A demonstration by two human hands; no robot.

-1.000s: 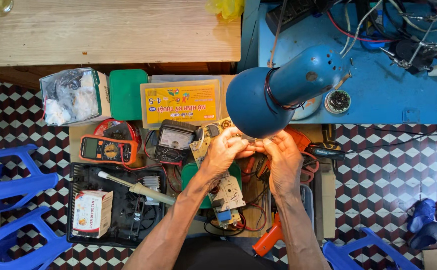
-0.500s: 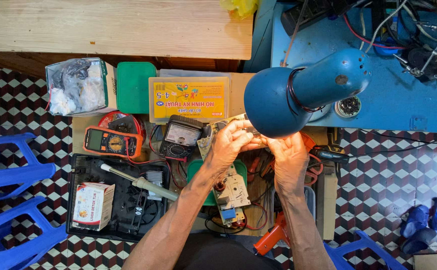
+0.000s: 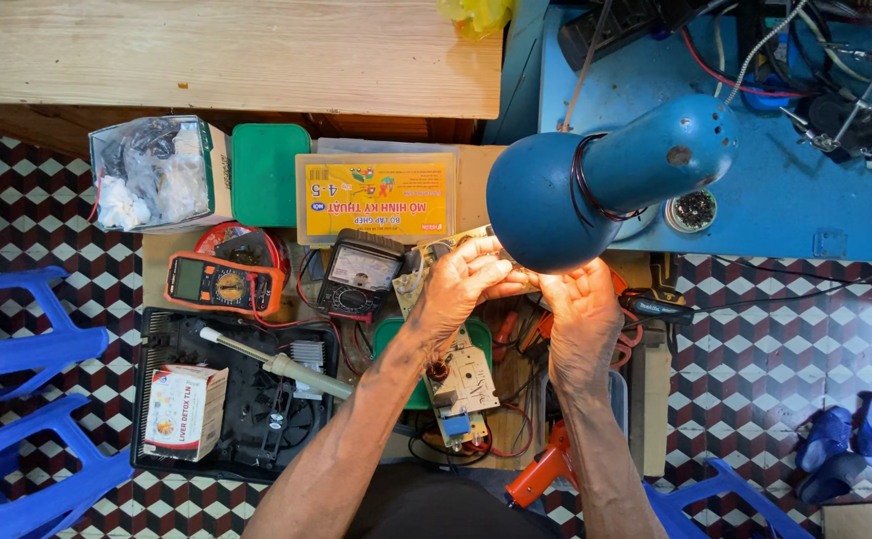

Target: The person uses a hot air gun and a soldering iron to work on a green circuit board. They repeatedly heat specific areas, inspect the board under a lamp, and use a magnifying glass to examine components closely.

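Hands barely shifted since the earlier frames: left hand (image 3: 461, 289) and right hand (image 3: 581, 314) stay clamped together on a small circuit board (image 3: 456, 262) right under the blue lamp (image 3: 566, 200). Risk as judged: lamp shade hides the board's far edge, so it could slip onto the wires below. Open cardboard box (image 3: 161, 172) holds crumpled plastic bags; the black tray (image 3: 156, 399) holds a small carton and a soldering iron (image 3: 276, 364).
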